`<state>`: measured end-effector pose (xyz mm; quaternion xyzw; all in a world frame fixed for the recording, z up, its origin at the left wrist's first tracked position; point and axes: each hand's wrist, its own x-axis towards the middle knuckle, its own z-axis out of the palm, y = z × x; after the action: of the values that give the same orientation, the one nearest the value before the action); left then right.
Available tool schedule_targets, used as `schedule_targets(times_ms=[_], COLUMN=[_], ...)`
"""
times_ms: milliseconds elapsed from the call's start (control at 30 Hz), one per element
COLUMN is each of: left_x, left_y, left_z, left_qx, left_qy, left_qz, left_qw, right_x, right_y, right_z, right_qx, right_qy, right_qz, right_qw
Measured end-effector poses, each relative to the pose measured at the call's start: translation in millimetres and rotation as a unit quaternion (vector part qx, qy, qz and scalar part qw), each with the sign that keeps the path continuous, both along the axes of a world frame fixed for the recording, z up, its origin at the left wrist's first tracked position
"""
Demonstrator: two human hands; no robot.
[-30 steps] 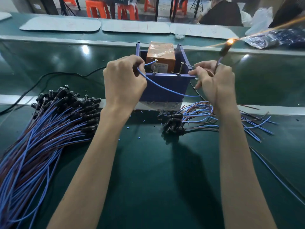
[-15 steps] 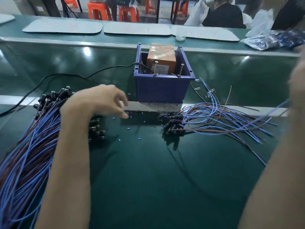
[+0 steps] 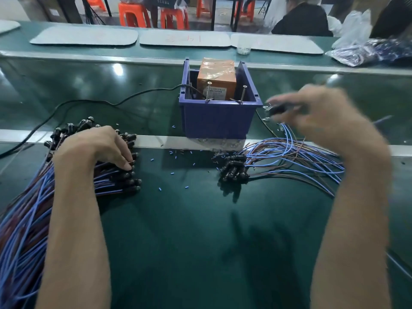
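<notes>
A large bundle of blue and brown wires with black capped ends (image 3: 26,208) lies at the left on the green table (image 3: 189,241). My left hand (image 3: 98,150) rests on the capped ends, fingertips down on them and thumb hidden. A smaller bundle of wires (image 3: 289,157) lies at the right, its black ends (image 3: 233,169) pointing left. Above it, my right hand (image 3: 323,121) is blurred and pinches a dark capped wire end (image 3: 276,110) just right of the blue bin (image 3: 218,121).
The blue bin holds an orange box (image 3: 217,79) and has two upright metal pins (image 3: 208,92) at its front rim. A black cable (image 3: 111,102) runs left from it. Small blue insulation bits (image 3: 171,152) litter the table. Grey mats (image 3: 84,35) and a plastic bag (image 3: 367,52) lie behind.
Both hands have left the bin's pins. My left hand dropped onto the left bundle's capped ends. My right hand swung out to the right, then came back beside the bin.
</notes>
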<state>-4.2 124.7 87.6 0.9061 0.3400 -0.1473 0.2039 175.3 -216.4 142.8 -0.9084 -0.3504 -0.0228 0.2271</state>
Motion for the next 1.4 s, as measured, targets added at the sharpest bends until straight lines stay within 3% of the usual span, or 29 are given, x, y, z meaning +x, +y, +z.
schedule_targets(times_ms=[100, 167, 333, 567, 733, 800, 1067, 1233, 1400], left_x=[-1, -1, 2, 7, 9, 10, 8, 12, 20], left_y=[3, 4, -1, -10, -9, -9, -13, -33, -62], left_z=[0, 0, -2, -5, -4, -4, 6, 17, 34], left_qx=[-0.037, -0.049, -0.039, 0.024, 0.035, 0.042, 0.043, 0.072, 0.106], left_qy=[0.016, 0.022, 0.020, 0.034, 0.068, 0.064, 0.007, -0.044, -0.194], left_qz=[-0.003, -0.004, -0.009, -0.032, -0.066, -0.070, -0.056, -0.044, -0.018], left_qw=[0.999, 0.999, 0.999, 0.999, 0.995, 0.995, 0.997, 0.995, 0.975], right_x=[-19, -10, 1, -3, -9, -11, -13, -19, -34], right_y=[32, 39, 40, 36, 29, 30, 38, 45, 63], right_z=[-37, -50, -74, -73, -55, -50, -50, -48, -41], right_qx=[-0.176, -0.207, -0.115, -0.113, -0.002, -0.004, -0.058, -0.033, 0.035], right_qy=[0.136, 0.180, 0.188, 0.214, 0.207, 0.207, 0.216, 0.195, 0.184], right_qz=[0.054, 0.052, 0.037, 0.019, 0.008, 0.014, 0.023, 0.047, 0.093], right_qw=[0.973, 0.960, 0.975, 0.970, 0.978, 0.978, 0.974, 0.979, 0.978])
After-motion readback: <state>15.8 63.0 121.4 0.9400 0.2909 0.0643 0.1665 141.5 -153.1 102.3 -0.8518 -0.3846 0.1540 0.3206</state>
